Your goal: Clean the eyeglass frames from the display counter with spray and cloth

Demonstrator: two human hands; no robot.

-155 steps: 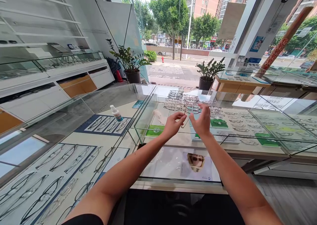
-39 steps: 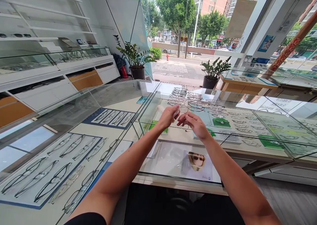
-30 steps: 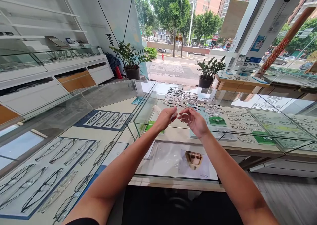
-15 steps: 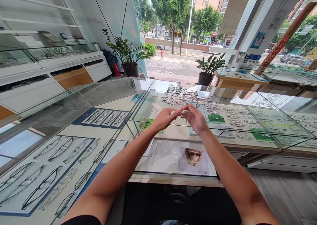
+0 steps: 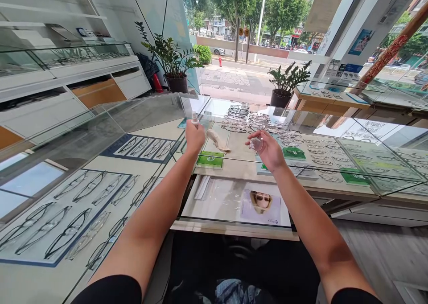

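My left hand (image 5: 195, 138) is closed round a small spray bottle (image 5: 194, 118); its white top stands upright above the fist. My right hand (image 5: 271, 151) holds a clear lens (image 5: 256, 144) by its edge, between thumb and fingers, over the glass counter. Between the two hands a crumpled beige cloth (image 5: 217, 140) lies on the counter top, touched by neither. Below the cloth, a green card (image 5: 210, 159) shows through the glass.
Rows of eyeglasses (image 5: 236, 117) fill the glass display case. More frames rest on a white tray (image 5: 55, 223) at the left. A leaflet (image 5: 261, 207) lies in the near section. Potted plants (image 5: 177, 82) stand beyond, by the window.
My hands have moved apart. The left has gone left with the spray bottle, away from the lens; the right still holds the lens. The cloth and green card are more fully visible.
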